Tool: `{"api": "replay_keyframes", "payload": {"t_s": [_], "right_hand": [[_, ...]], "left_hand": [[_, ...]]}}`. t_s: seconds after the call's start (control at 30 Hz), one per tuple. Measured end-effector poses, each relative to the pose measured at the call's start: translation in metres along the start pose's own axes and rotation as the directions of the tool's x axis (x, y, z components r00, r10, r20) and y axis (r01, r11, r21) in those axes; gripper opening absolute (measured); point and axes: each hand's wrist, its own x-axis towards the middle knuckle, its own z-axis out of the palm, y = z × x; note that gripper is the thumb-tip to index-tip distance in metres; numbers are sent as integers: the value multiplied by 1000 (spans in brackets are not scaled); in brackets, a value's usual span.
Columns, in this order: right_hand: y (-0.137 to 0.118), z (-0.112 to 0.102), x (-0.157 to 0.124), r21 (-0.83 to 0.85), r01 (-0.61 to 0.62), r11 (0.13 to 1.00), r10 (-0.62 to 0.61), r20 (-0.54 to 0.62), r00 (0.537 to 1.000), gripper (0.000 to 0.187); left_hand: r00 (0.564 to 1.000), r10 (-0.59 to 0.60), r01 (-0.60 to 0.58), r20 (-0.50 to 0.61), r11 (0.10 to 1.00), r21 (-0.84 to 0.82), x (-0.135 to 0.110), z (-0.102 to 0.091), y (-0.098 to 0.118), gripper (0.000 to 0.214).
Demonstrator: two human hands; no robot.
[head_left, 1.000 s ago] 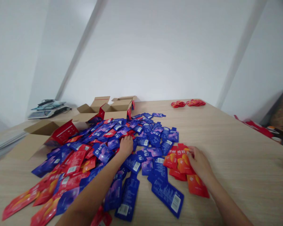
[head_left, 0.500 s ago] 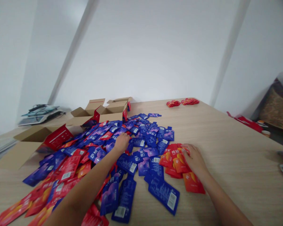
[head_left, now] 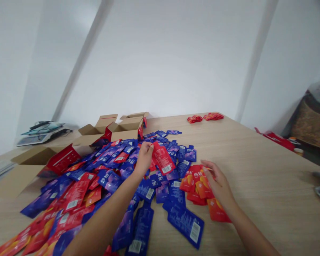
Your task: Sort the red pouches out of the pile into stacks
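Observation:
A red pouch [head_left: 163, 158] with its barcode side up is pinched at one corner by my left hand [head_left: 145, 156], raised over the spread of blue pouches [head_left: 138, 188]. My right hand [head_left: 218, 182] hovers at the right edge of a small pile of red pouches [head_left: 198, 180], its thumb and fingers apart and nothing in its grip. Under and below that hand, one orange-red pouch [head_left: 218, 210] sticks out from the pile. To the left, red pouches [head_left: 77, 192] lie mixed with blue ones in a large heap, partly covered by my left forearm.
Open cardboard boxes [head_left: 29, 174] stand along the heap's left and back edges. Two bundles of red pouches [head_left: 213, 116] lie at the far edge of the table [head_left: 256, 170]. A scale-like device with papers on it [head_left: 42, 133] sits at the far left.
My left hand has lifted a red pouch out of the heap and brought it slightly right. My right hand has drawn back a little from the red pile, fingers opened.

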Motion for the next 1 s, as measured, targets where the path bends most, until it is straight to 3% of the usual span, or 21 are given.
{"api": "replay_keyframes", "payload": {"t_s": [0.13,0.23,0.3,0.43,0.5,0.57,0.7,0.77,0.83,0.87,0.93,1.0], "right_hand": [[-27,15,-13,281,-130,951,68,220,973,39],[-32,26,-21,320,-230,919,126,314,941,39],[-30,29,-24,300,-269,915,172,313,934,35],[-28,31,-27,266,-255,929,169,307,937,28],[-32,31,-28,326,-325,888,190,384,904,30],[-39,32,-29,439,-472,764,223,508,832,37],[-52,33,-35,525,-761,382,111,791,602,68],[-54,33,-37,530,-805,267,39,828,559,68],[-52,33,-36,556,-798,232,40,815,579,54],[-48,32,-35,579,-777,247,77,788,611,46],[-40,30,-31,641,-683,350,217,654,725,34],[-32,26,-24,652,-546,525,342,426,838,28]], "left_hand": [[965,-189,235,182,929,-287,-36,43,19,18],[919,-260,368,295,835,-409,-67,69,31,26],[899,-265,410,348,786,-463,-84,81,34,34],[925,-256,367,280,794,-484,-96,90,31,35],[935,-263,348,237,808,-475,-93,90,28,29],[936,-276,348,217,809,-473,-89,87,28,30],[943,-304,330,131,826,-456,-87,85,40,36],[942,-321,331,102,830,-450,-89,87,46,44],[943,-310,331,123,827,-455,-91,88,49,50],[945,-290,328,152,821,-468,-92,88,49,52],[937,-259,345,233,784,-516,-94,89,46,57],[910,-259,403,324,739,-540,-97,89,41,57]]}}
